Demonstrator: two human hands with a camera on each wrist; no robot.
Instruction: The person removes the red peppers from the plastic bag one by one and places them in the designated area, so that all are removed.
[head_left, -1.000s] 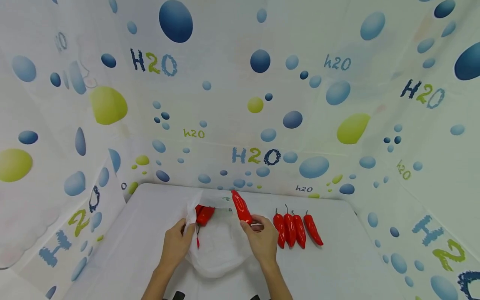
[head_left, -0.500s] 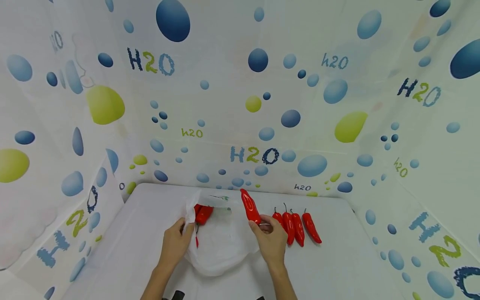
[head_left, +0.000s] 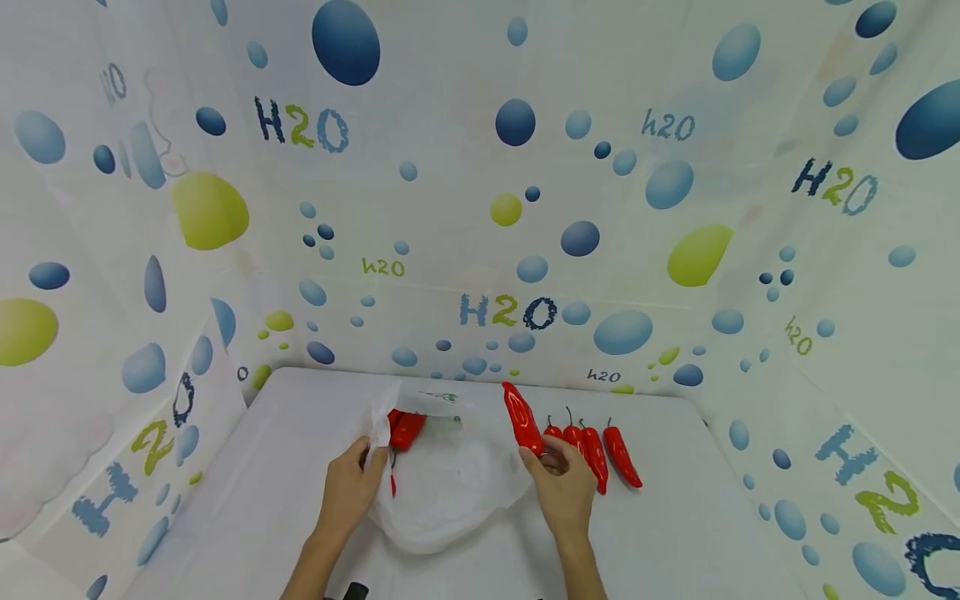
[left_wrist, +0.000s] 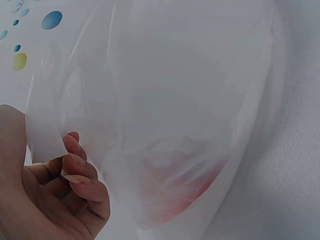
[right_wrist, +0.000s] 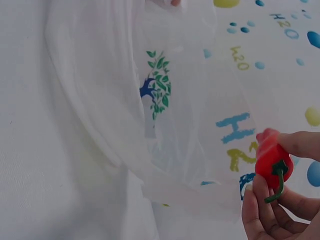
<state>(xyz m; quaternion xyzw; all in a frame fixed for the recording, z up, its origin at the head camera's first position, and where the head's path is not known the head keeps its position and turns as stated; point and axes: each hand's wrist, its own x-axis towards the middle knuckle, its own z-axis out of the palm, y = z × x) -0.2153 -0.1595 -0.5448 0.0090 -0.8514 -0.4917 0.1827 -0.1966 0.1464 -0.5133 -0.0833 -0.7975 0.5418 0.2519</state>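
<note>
My left hand [head_left: 351, 482] grips the rim of a white plastic bag [head_left: 442, 500]. In the left wrist view its thumb and fingers [left_wrist: 82, 187] pinch the thin film. Red chili peppers [head_left: 408, 431] lie inside the bag's left part and show blurred through the film in the left wrist view. My right hand [head_left: 564, 487] holds a red chili pepper [head_left: 522, 418] above the table, to the right of the bag's mouth. Its green stem [right_wrist: 280, 182] faces the right wrist camera. The bag's right edge reaches that hand; whether the fingers hold it too, I cannot tell.
Several more red chili peppers [head_left: 621, 457] lie in a row just right of my right hand, partly hidden by it. The white table [head_left: 690, 500] ends against a curtain [head_left: 480, 208] printed with blue and green drops, which surrounds it on three sides.
My right hand has moved right with the chili pepper, towards the row, and the bag's right side has spread that way. My left hand stays on the rim.
</note>
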